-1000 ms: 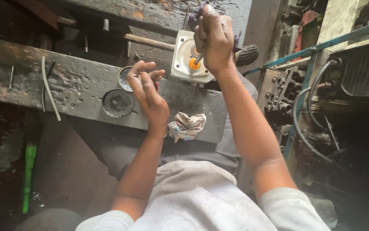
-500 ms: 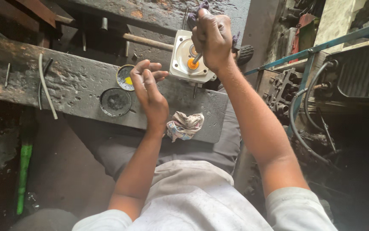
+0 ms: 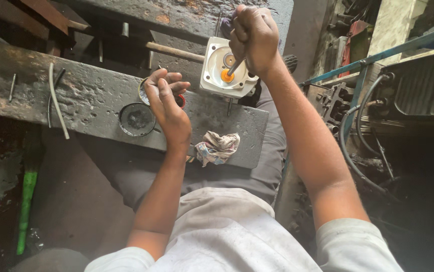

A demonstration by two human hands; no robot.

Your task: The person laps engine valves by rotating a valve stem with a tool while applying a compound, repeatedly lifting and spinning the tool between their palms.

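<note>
We logged R hand [image 3: 254, 38] fisted tight round a thin metal tool [image 3: 233, 68], tip down on the orange centre piece [image 3: 227, 75] of the white housing [image 3: 222, 68], which sat at the far edge of the grey block [image 3: 96, 95]. L hand [image 3: 166, 108], just left of housing, half-curled over a small round tin [image 3: 144, 90]; whether it gripped anything, cannot tell. Dark dish [image 3: 136, 119] lay nearer us than the tin, rag [image 3: 218, 147] near housing, our side. Risk, our judgement: housing unbraced, so tool tip could skid off orange piece and gouge the white face, or tip housing off block.
</note>
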